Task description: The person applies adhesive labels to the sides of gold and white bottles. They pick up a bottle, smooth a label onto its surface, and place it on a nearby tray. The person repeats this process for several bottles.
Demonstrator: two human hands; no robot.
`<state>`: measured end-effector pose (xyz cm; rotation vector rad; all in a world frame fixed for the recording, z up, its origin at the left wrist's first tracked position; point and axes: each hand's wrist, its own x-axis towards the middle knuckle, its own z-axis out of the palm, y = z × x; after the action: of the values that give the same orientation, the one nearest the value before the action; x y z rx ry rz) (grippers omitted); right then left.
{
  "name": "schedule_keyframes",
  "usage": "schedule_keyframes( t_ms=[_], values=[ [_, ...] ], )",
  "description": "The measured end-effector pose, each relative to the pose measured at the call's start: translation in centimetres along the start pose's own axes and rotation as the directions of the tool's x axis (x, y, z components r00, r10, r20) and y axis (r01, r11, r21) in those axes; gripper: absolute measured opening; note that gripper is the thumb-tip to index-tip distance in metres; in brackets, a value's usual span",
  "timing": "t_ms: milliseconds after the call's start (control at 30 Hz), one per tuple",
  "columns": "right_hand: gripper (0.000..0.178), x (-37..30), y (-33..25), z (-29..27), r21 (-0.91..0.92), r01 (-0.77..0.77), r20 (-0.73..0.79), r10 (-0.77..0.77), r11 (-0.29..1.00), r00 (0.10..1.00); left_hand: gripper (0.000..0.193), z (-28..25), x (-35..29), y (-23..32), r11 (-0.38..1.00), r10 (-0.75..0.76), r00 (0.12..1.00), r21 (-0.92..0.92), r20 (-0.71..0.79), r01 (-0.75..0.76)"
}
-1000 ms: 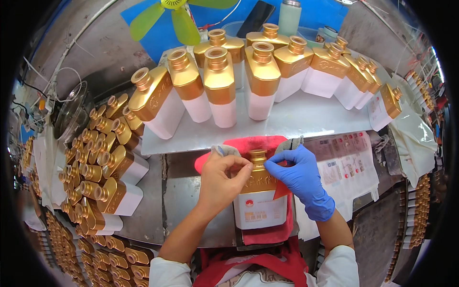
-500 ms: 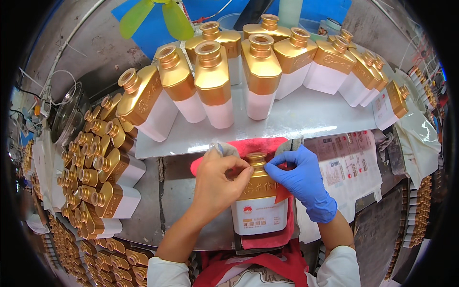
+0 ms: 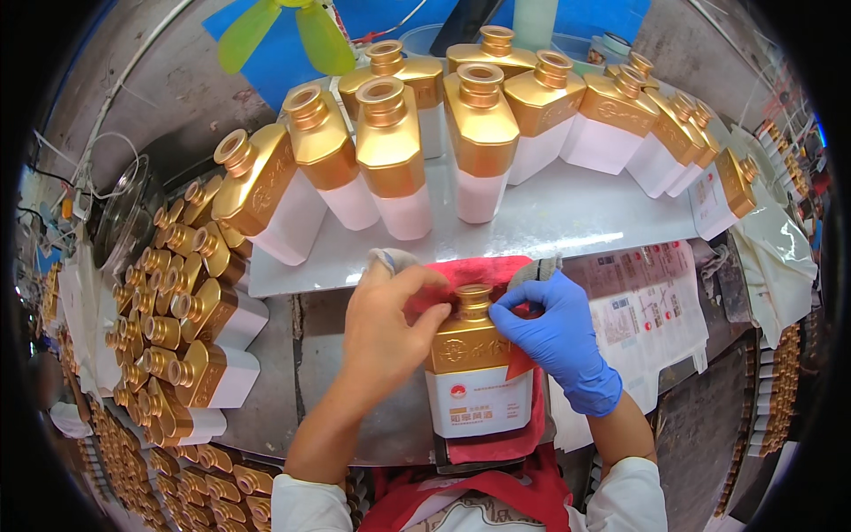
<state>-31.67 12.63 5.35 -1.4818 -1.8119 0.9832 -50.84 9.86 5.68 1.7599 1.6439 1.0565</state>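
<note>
A bottle with a gold shoulder and a white labelled body (image 3: 480,403) rests tilted on a red cloth (image 3: 534,436) in front of me. My left hand (image 3: 387,324), bare, is beside the bottle's neck with thumb and index finger apart; its other fingers are partly hidden by the hand. My right hand (image 3: 560,332), in a blue glove, pinches thumb against index finger at the neck's right side. A red ribbon (image 3: 520,362) hangs from under the glove over the gold shoulder. Exactly where the fingertips grip it is hidden.
Several gold-and-white bottles (image 3: 480,133) stand on a grey shelf (image 3: 567,217) beyond my hands. More are packed at the left (image 3: 208,310). Printed sheets (image 3: 634,328) lie at the right. A green fan (image 3: 324,40) is at the far edge.
My left thumb and index finger have parted from a pinch, and the hand has shifted left, uncovering more of the gold shoulder. My right hand keeps its pinch, nearly still.
</note>
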Motion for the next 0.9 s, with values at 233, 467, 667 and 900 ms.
schedule_keyframes(
  t_ms=[233, 467, 667, 900],
  values=[
    [0.016, 0.0, -0.1, -0.1, 0.005, -0.032, 0.015, 0.032, 0.999, 0.999, 0.029, -0.3, 2.2, -1.5, 0.982, 0.188, 0.956, -0.034, 0.225, -0.185],
    [0.016, 0.1, -0.1, -0.4, 0.006, -0.023, 0.038, 0.022, 1.000, 0.999, 0.029, 0.2, 2.9, -3.0, 0.977, 0.172, 0.936, -0.178, 0.306, -0.122],
    [0.014, -0.3, 0.3, -0.4, -0.086, 0.026, -0.070, -0.032, 0.996, 0.997, 0.027, 0.4, 2.9, -3.1, 0.962, 0.253, 0.933, -0.169, 0.256, -0.214],
    [0.041, -5.9, -1.8, -0.2, -0.171, 0.389, -0.118, -0.410, 0.905, 0.904, 0.026, -0.4, 1.9, -1.9, 0.962, 0.252, 0.940, -0.163, 0.232, -0.217]
  ],
)
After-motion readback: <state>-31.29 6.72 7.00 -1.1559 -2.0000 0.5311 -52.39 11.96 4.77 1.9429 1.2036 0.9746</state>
